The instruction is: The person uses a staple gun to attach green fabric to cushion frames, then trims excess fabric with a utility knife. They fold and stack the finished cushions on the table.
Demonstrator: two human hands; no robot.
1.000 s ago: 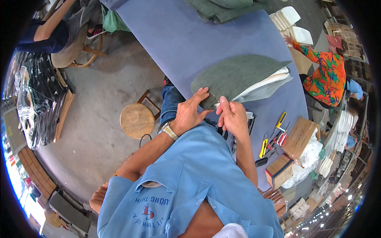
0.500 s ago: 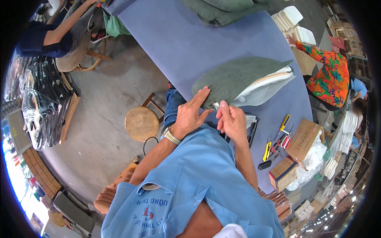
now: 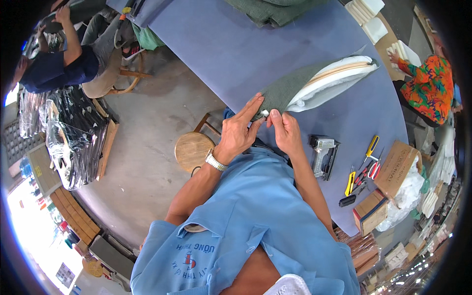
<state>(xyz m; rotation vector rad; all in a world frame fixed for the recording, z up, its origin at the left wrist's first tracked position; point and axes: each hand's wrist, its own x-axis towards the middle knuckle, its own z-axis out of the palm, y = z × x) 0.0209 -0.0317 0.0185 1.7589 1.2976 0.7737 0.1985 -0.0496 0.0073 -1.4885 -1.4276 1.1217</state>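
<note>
Green fabric cover [image 3: 285, 88] is being pinched by the left hand [image 3: 238, 132] and right hand [image 3: 285, 130]; its corner, at 12 o'clock from them, risks slipping off the padding.

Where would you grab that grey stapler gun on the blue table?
Probably by the handle of the stapler, coming from above on the right hand side. It lies flat on the table beside that hand, its long body bare, with the tools lying apart from it.

Bright, even daylight; blown-out glare at lower left rim. Soft shadows. Strong fisheye bending, black corners, slight blur toward edges.
</note>
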